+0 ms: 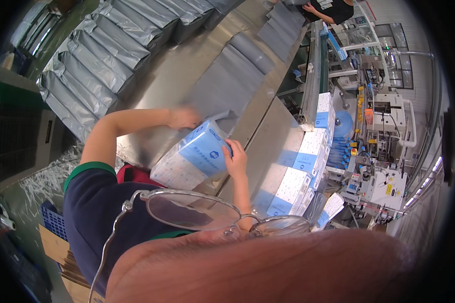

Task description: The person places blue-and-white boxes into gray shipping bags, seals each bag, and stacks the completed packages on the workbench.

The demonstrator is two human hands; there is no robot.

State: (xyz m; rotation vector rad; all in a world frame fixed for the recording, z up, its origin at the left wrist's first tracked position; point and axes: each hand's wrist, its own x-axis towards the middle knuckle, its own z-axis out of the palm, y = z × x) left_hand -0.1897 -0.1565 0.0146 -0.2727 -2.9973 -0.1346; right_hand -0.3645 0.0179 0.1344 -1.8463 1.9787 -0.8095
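While right hand [236, 159] touches blue-white pack [199, 155], left hand [185, 117] blurs near grey bags [230, 83].

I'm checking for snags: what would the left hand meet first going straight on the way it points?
Probably the raised grey plastic flap, just beyond the upper end of the blue-and-white pack; the left hand is blurred, so depth is unclear.

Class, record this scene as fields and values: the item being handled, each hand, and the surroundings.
Handled item: blue-and-white wrapped pack, in front of the person
Right hand: fingers against the pack's right side
Left hand: blurred, near the pack's far end; grip unclear
Beyond the pack: flat grey bags on a metal table
Upper left: row of bulging grey bags
Right: more blue-and-white packs
Top right: co-worker's arm
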